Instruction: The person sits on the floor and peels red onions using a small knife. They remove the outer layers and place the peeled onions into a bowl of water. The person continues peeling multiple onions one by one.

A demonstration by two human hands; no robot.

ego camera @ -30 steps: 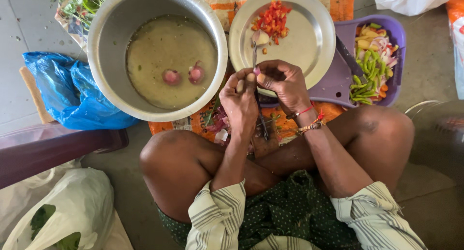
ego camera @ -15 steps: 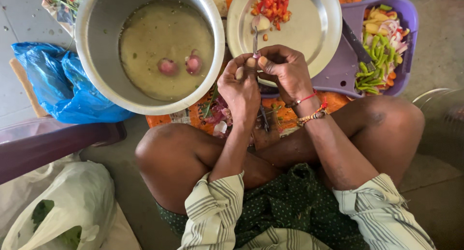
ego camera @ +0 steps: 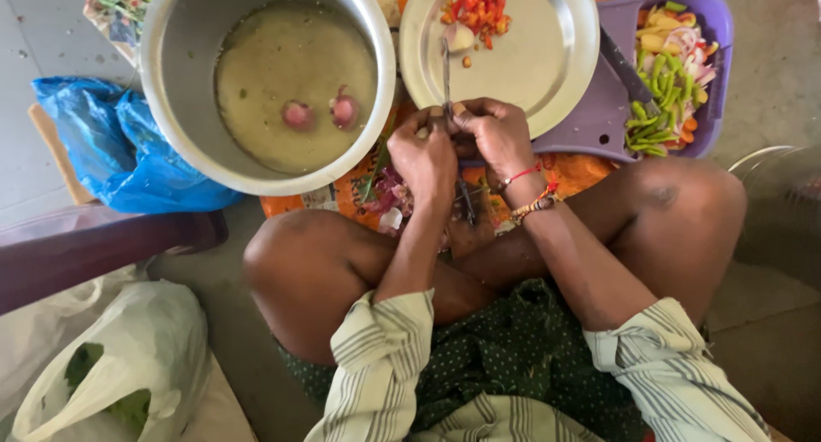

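Observation:
My left hand [ego camera: 428, 162] and my right hand [ego camera: 494, 134] are pressed together over my crossed legs, fingers pinched around a small pale vegetable piece [ego camera: 458, 109]. They hold it against a thin upright blade [ego camera: 445, 70] that rises over the rim of a round steel plate [ego camera: 547, 61]. On the plate lie chopped red pieces [ego camera: 479, 4] and one pale chunk [ego camera: 461, 37]. Red and beaded bands circle my right wrist.
A large steel pot [ego camera: 171, 109] at the left holds cloudy water and two pink onions [ego camera: 321, 113]. A purple tray [ego camera: 599, 121] at the right carries cut green, yellow and pink vegetables and a knife [ego camera: 629, 76]. Vegetable peels lie under my hands; a blue bag [ego camera: 94, 143] and a white bag [ego camera: 128, 356] lie at the left.
My hands stay pinched together at the blade with barely any shift. The view has drifted, so the pot and plate sit slightly higher in the picture.

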